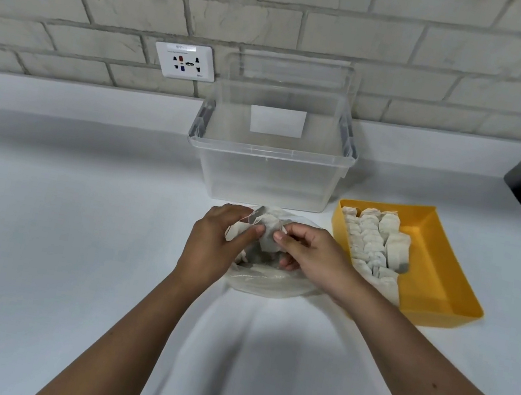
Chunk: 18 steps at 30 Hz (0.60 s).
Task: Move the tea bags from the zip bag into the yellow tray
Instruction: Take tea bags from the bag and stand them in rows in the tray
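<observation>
Both your hands are over the zip bag (268, 282), which lies on the white counter (57, 214) just in front of the clear bin (267, 170). Your left hand (216, 245) pinches a tea bag (268, 233) at its left edge. Your right hand (307, 258), fingers curled, pinches it from the right, just above the bag's mouth. To your right, the yellow tray (442, 264) holds rows of tea bags (375, 249) packed along its left side.

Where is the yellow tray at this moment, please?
In the head view, the yellow tray sits on the white counter at the right, beside the zip bag and nearer than the clear storage bin; tea bags fill its left half.
</observation>
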Each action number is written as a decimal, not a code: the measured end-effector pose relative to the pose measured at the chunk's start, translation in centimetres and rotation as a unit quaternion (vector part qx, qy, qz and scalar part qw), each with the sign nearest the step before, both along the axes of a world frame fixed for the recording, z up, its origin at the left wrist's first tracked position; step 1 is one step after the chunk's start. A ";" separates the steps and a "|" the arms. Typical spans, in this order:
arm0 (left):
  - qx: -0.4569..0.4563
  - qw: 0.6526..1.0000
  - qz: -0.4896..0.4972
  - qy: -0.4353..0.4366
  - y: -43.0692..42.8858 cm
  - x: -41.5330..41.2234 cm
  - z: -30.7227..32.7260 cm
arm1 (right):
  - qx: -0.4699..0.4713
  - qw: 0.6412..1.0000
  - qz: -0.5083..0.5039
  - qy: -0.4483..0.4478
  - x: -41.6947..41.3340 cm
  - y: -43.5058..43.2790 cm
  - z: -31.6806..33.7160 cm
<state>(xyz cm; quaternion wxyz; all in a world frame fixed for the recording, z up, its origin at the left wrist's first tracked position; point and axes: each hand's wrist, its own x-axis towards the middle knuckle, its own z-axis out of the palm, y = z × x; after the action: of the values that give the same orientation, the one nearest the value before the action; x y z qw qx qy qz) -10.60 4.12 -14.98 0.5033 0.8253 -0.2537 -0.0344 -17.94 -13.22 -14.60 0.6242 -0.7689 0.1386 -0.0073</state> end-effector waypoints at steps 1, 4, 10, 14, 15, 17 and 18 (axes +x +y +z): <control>-0.004 1.000 0.004 0.014 0.0 -0.1 0.1 | -0.020 1.000 -0.008 -0.016 0.0 0.1 0.0; 0.015 1.000 -0.003 0.013 -0.1 -0.2 0.3 | -0.110 0.987 -0.049 -0.109 0.0 -0.1 0.1; 0.129 0.980 -0.042 -0.145 0.0 -0.1 -0.1 | -0.226 0.955 -0.033 -0.190 0.2 -0.3 0.4; 0.105 0.988 -0.049 -0.104 -0.2 -0.3 0.1 | -0.232 0.953 -0.057 -0.188 0.3 -0.1 0.5; 0.095 0.991 -0.042 -0.085 -0.1 -0.3 0.1 | -0.220 0.955 -0.069 -0.186 0.3 0.1 0.5; 0.078 0.996 -0.016 -0.048 0.1 -0.2 0.0 | -0.205 0.962 -0.080 -0.162 -0.3 0.6 0.4; 0.075 0.997 -0.002 -0.027 0.2 -0.1 -0.1 | -0.220 0.964 -0.063 -0.135 -0.8 0.7 0.0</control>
<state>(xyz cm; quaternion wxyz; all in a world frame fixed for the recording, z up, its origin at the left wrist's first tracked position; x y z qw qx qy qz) -10.71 4.32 -15.08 0.4332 0.8607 -0.2655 -0.0318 -18.76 -12.50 -14.60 0.4513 -0.8686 0.0961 -0.1808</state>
